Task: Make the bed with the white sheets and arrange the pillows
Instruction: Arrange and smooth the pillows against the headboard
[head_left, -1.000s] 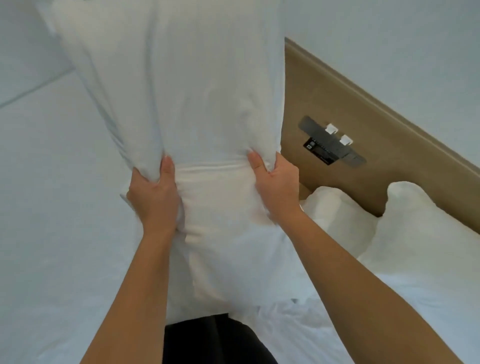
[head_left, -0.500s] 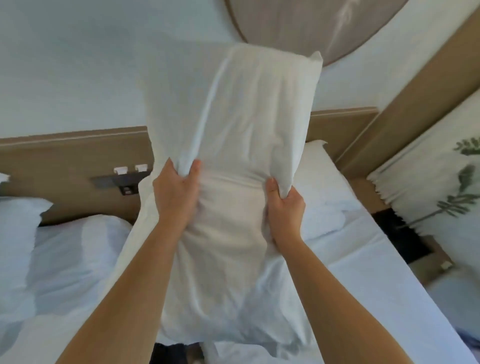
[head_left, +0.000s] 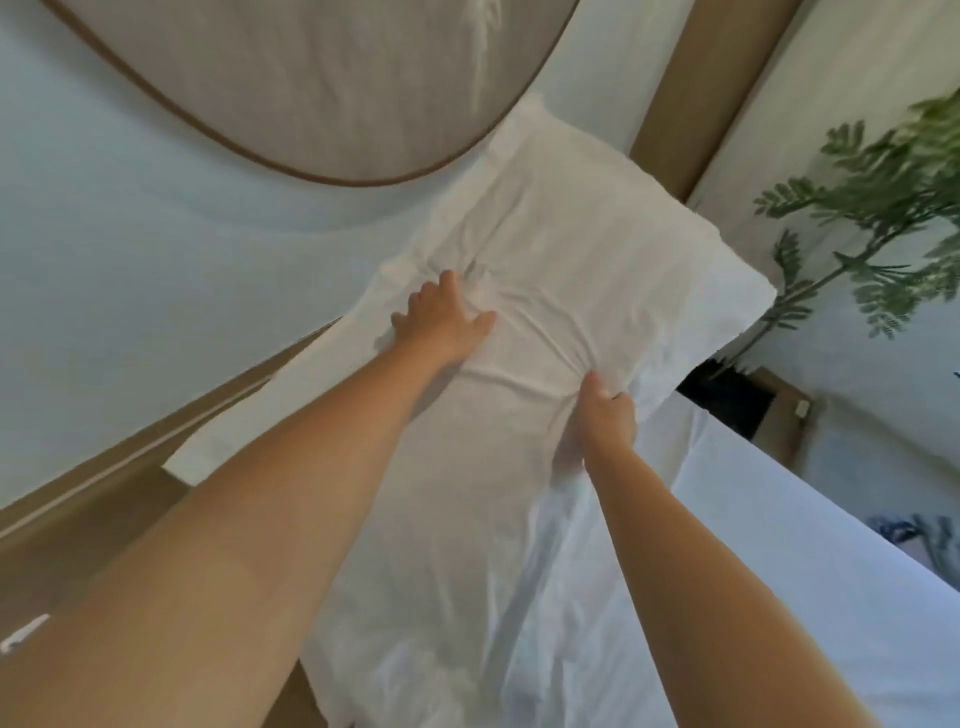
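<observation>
White-sheeted bed (head_left: 779, 545), lower right, with its sheet already spread and lightly creased. Above it hangs a round fabric wall panel (head_left: 311, 78), and a tan headboard (head_left: 104, 467) runs diagonally across the left. The white pillow (head_left: 571, 260) occupies the centre. Half a second earlier it stood upright in the air, pinched at its waist from both sides; it is now tipped forward towards the head corner of the bed, its far end near the wall and its loose case end trailing towards the person. Whether it already rests on the mattress cannot be told. A leafy plant (head_left: 857, 234) stands beyond the bed at right.

The left hand (head_left: 441, 322) has let go of its grip and now lies on the pillow with fingers spread, pressing it down. The right hand (head_left: 602, 410) keeps a bunch of case fabric clenched at the pillow's edge.

Interpretation: carrying has given way to placing. This pillow is probably almost seated, with squaring and smoothing still to come.
</observation>
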